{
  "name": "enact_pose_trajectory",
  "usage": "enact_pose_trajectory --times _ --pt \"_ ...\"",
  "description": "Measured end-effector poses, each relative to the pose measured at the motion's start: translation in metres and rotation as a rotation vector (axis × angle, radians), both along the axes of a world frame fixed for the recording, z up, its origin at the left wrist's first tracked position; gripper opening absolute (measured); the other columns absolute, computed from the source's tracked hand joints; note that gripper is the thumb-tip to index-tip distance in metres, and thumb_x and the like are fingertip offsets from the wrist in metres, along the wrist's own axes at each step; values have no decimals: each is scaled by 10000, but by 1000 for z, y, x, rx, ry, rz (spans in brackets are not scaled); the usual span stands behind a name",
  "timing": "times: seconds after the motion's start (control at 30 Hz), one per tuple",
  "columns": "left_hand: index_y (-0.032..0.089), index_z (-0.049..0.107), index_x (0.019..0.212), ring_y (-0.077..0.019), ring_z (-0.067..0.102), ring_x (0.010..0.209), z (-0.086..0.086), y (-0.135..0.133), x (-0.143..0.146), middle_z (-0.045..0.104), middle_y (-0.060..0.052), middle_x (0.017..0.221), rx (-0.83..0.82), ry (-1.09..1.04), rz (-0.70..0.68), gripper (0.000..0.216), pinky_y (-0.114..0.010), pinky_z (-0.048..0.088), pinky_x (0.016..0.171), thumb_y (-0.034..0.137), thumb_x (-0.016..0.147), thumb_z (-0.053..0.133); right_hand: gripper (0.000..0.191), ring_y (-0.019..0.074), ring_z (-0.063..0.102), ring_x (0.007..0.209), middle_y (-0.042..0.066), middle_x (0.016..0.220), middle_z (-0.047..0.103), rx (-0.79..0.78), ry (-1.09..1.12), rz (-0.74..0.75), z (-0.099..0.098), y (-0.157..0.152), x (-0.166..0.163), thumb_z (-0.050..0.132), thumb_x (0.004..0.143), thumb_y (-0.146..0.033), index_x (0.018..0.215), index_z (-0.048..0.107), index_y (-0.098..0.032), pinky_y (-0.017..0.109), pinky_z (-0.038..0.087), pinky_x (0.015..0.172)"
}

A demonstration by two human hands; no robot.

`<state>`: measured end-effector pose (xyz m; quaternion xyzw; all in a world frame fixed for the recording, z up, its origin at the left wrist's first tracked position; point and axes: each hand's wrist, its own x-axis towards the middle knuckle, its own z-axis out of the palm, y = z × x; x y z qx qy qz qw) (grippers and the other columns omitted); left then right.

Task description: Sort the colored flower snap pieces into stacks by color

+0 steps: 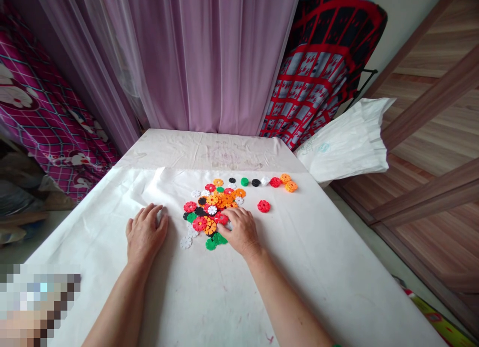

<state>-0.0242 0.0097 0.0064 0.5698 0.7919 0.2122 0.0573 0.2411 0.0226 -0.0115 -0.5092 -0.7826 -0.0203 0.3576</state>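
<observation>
A loose pile of flat, notched plastic discs point(212, 200) in red, orange, green, black and white lies mid-table. At the pile's right side is my right hand point(241, 230), palm down, its thumb and index finger apart around a red disc point(220, 218). Whether the fingertips press on that disc cannot be made out. Several green discs point(211, 243) lie just below the thumb. My left hand point(146, 231) rests on the cloth left of the pile, fingers slightly bent and apart, holding nothing.
Behind and right of the pile runs a row of small single-colour stacks: green point(244, 182), black point(256, 183), white point(265, 181), red point(276, 182) and orange point(291, 186). A separate red stack point(264, 206) sits nearer. A white bag point(348, 142) stands by the table's right edge.
</observation>
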Motion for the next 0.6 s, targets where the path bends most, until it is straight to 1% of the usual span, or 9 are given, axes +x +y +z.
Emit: enact_pose_trajectory --times 0.1,0.17,0.27,0.33,0.37,0.43,0.6 --pt "224 666 1302 -316 435 1448 1 0 0 556 -117 1516 -2 -5 0 482 -583 258 1226 430 968 388 157 222 690 941 73 1035 781 115 95 -77 -1 11 26 654 867 -278 999 717 -220 345 508 858" --pt "215 664 1304 -320 431 1449 1 0 0 548 -123 1523 -9 -7 -1 490 -585 255 1228 435 968 384 177 225 694 911 94 1010 781 177 159 -193 -3 19 57 600 900 -320 972 722 -213 354 523 866" --pt "206 662 1306 -334 427 1450 -1 1 -1 548 -134 1519 -4 -3 -13 504 -596 257 1225 447 971 373 262 250 685 858 115 948 774 168 220 -419 -9 26 106 576 895 -411 948 731 -208 381 540 828" --pt "205 661 1304 -341 427 1449 -2 1 -2 555 -139 1510 6 5 -27 510 -600 256 1225 459 975 364 302 265 682 842 121 908 768 135 250 -519 -14 27 127 574 877 -459 926 737 -209 392 544 811" --pt "206 661 1301 -343 429 1447 -3 1 -3 557 -140 1508 9 9 -31 510 -598 255 1225 462 977 362 312 270 682 839 122 897 767 116 257 -539 -17 26 132 572 870 -473 914 738 -212 395 545 808" --pt "213 661 1295 -341 435 1443 -4 1 -4 562 -137 1503 12 12 -30 499 -590 258 1225 459 976 366 309 272 684 844 121 906 769 82 249 -526 -20 25 135 569 863 -476 897 736 -219 400 546 816" --pt "222 663 1286 -341 433 1445 -4 1 -3 568 -144 1494 15 13 -27 482 -596 265 1220 451 974 376 224 256 684 904 106 999 776 49 169 -430 -21 25 121 593 847 -381 919 735 -224 389 535 864"
